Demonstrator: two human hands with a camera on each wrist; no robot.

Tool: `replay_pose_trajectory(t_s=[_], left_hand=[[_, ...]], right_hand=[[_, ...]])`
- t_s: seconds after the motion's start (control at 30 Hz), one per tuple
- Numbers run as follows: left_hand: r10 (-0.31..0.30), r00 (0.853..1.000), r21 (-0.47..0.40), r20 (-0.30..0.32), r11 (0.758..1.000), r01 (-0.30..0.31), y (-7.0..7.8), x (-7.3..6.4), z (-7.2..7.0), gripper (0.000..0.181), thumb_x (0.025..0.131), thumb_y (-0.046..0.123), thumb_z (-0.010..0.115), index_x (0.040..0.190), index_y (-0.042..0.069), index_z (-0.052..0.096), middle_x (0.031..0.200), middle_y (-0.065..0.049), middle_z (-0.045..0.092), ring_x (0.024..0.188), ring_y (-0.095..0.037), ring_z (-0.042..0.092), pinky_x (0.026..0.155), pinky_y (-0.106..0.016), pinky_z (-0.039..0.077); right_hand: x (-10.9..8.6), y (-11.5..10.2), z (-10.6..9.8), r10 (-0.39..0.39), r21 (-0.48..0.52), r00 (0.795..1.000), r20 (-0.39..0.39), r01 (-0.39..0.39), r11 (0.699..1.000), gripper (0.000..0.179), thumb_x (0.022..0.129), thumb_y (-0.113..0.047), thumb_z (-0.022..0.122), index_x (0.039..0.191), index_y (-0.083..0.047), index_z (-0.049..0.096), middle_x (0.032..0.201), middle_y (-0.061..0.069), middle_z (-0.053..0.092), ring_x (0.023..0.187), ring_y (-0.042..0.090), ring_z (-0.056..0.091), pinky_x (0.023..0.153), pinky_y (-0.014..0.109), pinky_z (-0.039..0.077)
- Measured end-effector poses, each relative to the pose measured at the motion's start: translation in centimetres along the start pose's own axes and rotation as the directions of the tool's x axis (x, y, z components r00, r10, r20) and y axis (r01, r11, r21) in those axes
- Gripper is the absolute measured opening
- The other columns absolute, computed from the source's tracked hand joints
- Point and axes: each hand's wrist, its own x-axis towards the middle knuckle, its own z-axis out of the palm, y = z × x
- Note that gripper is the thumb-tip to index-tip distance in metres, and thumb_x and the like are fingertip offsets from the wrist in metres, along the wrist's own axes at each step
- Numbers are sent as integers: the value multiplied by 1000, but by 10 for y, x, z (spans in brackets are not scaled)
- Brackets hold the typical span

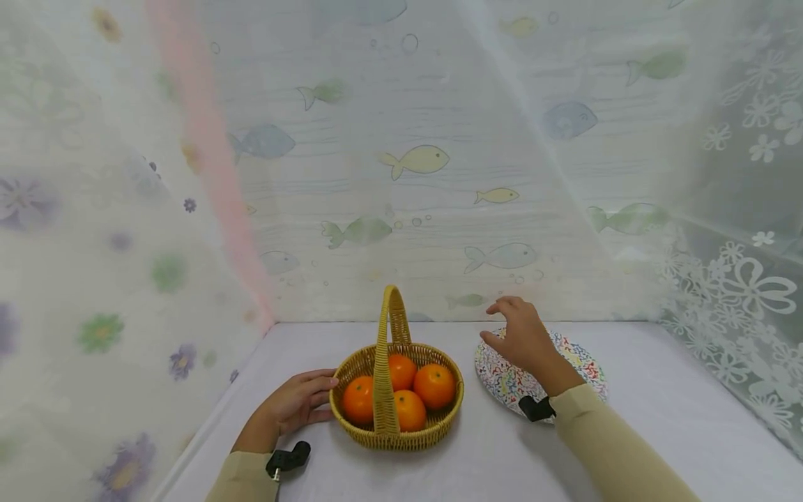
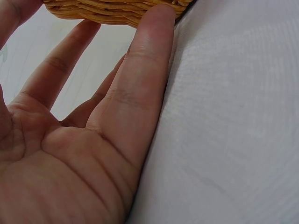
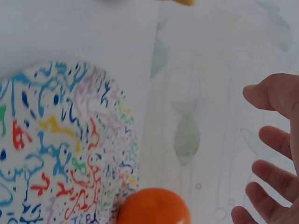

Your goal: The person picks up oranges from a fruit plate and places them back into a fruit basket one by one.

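Note:
My left hand (image 1: 297,403) lies at the left side of a yellow wicker basket (image 1: 414,439), its fairly straight fingers touching the woven wall. Several oranges (image 1: 434,385) sit inside the basket, beneath its tall arched handle. To the right, my right hand (image 1: 525,340) hovers over a round plate (image 1: 495,373) with a multicoloured squiggle pattern. Its fingers are spread and loosely bent, with nothing between them. One orange (image 3: 154,207) appears at the plate's edge in the right wrist view; the hand and forearm hide it in the head view.
A white cloth (image 1: 452,474) covers the table. Behind it hangs a pale curtain (image 1: 426,209) printed with fish, with flower-patterned sheets at the left (image 1: 125,279) and right (image 1: 746,293). A small black device (image 1: 288,459) is strapped to each wrist.

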Motion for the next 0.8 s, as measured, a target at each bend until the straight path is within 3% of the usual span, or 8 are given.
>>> replay_pose_trajectory(t_s=[0.13, 0.3, 0.43, 0.53, 0.6, 0.8], left_hand=[[0, 1000, 3, -2, 1000, 0, 1, 0, 0, 67, 102, 29, 67, 156, 0, 40, 135, -6, 68, 114, -18, 70, 95, -48, 60], [2, 1000, -1, 7, 1000, -2, 0, -1, -1, 66, 102, 27, 65, 156, -1, 40, 133, -5, 69, 114, -18, 70, 95, -47, 60], [9, 1000, -9, 10, 1000, -9, -2, 0, -2, 65, 103, 27, 65, 155, -1, 41, 131, -5, 70, 113, -18, 70, 94, -47, 60], [5, 1000, -12, 17, 1000, -5, -4, 1, -3, 64, 102, 28, 65, 155, -1, 42, 132, -5, 70, 114, -18, 70, 95, -48, 60], [3, 1000, -9, 19, 1000, -3, -4, 2, -2, 65, 102, 28, 66, 155, 0, 42, 133, -6, 70, 114, -18, 70, 95, -48, 60], [9, 1000, -6, 9, 1000, -9, -4, 3, -3, 67, 100, 31, 69, 155, 0, 43, 134, -7, 69, 114, -19, 70, 95, -49, 60]], right_hand=[[5, 11, 3, 58, -59, 998, -27, -60, 996, 54, 85, -32, 84, 129, -7, 65, 151, 23, 47, 135, 54, 44, 108, 66, 46], [9, 28, 8, 187, -69, 982, -33, -189, 980, 70, 84, -35, 84, 142, -7, 55, 159, 26, 36, 138, 60, 35, 103, 70, 47], [11, 39, 9, 301, -17, 953, 40, -301, 953, 83, 85, -40, 83, 151, -8, 45, 163, 28, 26, 137, 61, 33, 102, 70, 48], [9, 46, 11, 366, 42, 924, 107, -372, 927, 89, 85, -39, 84, 155, -7, 40, 162, 31, 23, 133, 58, 42, 102, 66, 50], [7, 50, 12, 384, 73, 913, 136, -396, 915, 89, 84, -36, 84, 155, -5, 39, 160, 33, 25, 128, 55, 48, 101, 64, 52], [2, 60, 16, 369, 66, 918, 144, -381, 922, 81, 84, -27, 85, 151, -3, 45, 146, 36, 38, 117, 52, 56, 94, 63, 55]])
